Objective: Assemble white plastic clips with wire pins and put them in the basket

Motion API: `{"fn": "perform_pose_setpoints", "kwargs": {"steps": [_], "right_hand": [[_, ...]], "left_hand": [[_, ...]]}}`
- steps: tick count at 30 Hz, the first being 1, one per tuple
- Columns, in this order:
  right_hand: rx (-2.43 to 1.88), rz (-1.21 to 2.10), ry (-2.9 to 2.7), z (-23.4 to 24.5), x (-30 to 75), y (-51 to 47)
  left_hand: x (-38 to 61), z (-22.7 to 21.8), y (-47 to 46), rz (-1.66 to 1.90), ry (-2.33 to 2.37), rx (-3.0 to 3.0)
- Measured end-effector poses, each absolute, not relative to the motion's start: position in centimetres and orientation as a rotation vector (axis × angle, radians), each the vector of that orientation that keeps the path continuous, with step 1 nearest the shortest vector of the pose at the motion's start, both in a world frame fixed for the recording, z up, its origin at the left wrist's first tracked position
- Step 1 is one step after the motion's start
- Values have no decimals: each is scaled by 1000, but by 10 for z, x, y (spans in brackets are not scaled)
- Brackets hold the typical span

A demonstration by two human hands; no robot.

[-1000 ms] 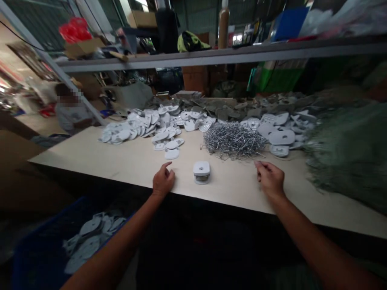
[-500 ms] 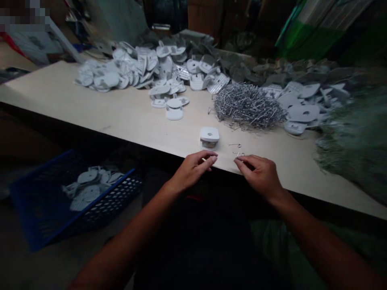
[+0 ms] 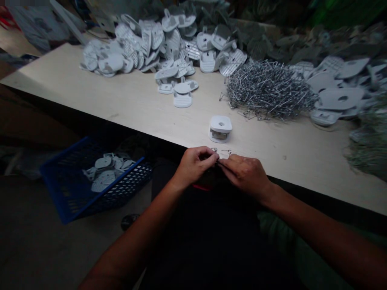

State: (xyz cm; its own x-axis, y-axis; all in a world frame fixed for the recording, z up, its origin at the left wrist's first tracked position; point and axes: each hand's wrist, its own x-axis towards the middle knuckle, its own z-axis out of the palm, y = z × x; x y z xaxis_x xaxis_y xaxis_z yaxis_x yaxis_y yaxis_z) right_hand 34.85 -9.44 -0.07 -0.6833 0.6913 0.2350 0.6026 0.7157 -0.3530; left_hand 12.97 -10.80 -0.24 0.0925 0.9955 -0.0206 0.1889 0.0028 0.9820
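Note:
My left hand (image 3: 195, 165) is closed in a pinch at the front edge of the table, with a thin wire spring (image 3: 214, 150) at its fingertips. My right hand (image 3: 246, 173) meets it from the right, its fingers pressed together and another wire spring (image 3: 226, 152) beside them. The fingers partly hide both springs, so where each is gripped is unclear. Just beyond the hands, a white plastic clip (image 3: 221, 128) stands on the table, its rounded top plate with a hole lying over a lower part.
A heap of metal wire springs (image 3: 269, 90) lies behind the clip. White plastic pieces (image 3: 136, 44) are piled along the back of the table (image 3: 90, 96). A blue crate (image 3: 68, 201) with similar pieces stands low on the left. Greenish plastic sheeting (image 3: 369, 137) lies at right.
My right hand has moved left, so the fingertips of both hands now meet. The loose springs that lay right of the clip now show at my fingers. The view has tilted downward.

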Motion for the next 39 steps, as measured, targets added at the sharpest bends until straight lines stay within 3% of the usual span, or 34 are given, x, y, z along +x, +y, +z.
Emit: {"fn": "perform_pose_setpoints", "kwargs": {"steps": [5, 9, 11, 33, 39], "right_hand": [[-1217, 730, -1915, -2, 353, -96], [-1329, 1401, -1490, -11, 349, -88], [-1281, 1568, -1348, -14, 345, -82], [-1349, 1572, -1199, -23, 326, -43], [-1363, 1527, -1091, -22, 321, -46]], "left_hand": [[122, -13, -103, 1117, 1191, 1132], [122, -18, -99, 1100, 1133, 1129], [123, -19, -96, 1075, 1135, 1174], [109, -25, -54, 764, 1329, 1472], [104, -22, -49, 882, 1440, 1571]]}}
